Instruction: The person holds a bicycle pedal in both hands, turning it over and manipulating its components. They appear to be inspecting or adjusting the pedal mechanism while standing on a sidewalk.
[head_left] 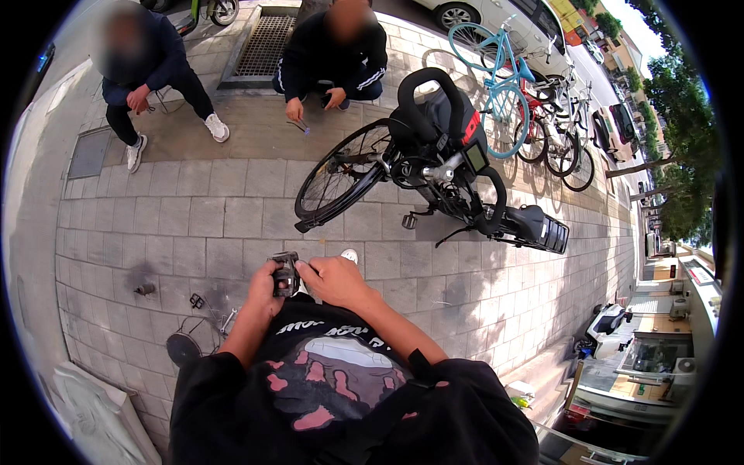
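Close to my body I hold a dark bicycle pedal (pixel 287 271). The fingers of my left hand (pixel 265 285) are wrapped round its left side, and some fingertips show through its open frame. My right hand (pixel 338 280) is closed at its right edge, thumb against it; its other fingers are partly hidden. Beyond my hands stands a black bicycle (pixel 449 170) with drop handlebars, a small screen and a rear rack. A second, similar pedal (pixel 197 301) lies on the paving to the left of my left hand.
A small dark metal part (pixel 144 289), a round dark disc (pixel 184 349) and a silver tool (pixel 228 321) lie on the left. Two people, one seated (pixel 151 70) and one crouching (pixel 329 58), are beyond. Parked bicycles (pixel 508 116) stand at the far right.
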`<control>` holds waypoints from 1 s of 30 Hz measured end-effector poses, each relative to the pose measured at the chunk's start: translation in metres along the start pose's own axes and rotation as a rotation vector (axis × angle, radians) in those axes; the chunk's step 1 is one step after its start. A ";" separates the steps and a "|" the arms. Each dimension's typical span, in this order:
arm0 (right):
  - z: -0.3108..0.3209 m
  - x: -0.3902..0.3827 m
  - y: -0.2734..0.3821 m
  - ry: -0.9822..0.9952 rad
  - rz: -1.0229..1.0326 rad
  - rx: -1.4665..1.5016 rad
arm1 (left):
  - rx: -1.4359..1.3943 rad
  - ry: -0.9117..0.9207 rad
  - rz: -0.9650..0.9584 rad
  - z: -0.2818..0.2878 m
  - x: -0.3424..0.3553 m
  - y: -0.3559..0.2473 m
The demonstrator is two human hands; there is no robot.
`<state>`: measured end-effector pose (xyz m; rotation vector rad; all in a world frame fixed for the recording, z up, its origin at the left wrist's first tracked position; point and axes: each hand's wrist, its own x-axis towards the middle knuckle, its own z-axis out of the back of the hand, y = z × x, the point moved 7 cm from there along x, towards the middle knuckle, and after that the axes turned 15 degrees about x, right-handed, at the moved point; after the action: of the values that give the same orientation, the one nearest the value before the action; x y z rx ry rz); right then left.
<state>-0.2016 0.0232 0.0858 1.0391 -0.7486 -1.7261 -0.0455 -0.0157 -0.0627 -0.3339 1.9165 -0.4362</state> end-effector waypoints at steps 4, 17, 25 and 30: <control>0.002 -0.003 -0.008 -0.024 -0.048 -0.023 | 0.016 0.004 -0.007 0.001 0.007 0.006; 0.036 0.005 -0.030 -0.122 -0.065 0.267 | -0.059 -0.017 0.013 0.011 0.006 0.007; 0.200 -0.088 0.039 -1.235 0.507 0.519 | -0.107 -0.094 0.012 0.034 0.001 -0.009; 0.150 -0.070 0.098 -0.823 0.666 0.357 | -0.081 -0.039 -0.016 0.022 0.002 -0.014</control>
<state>-0.2817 0.0572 0.2569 0.1703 -1.7412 -1.4000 -0.0259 -0.0318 -0.0657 -0.4080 1.8979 -0.3608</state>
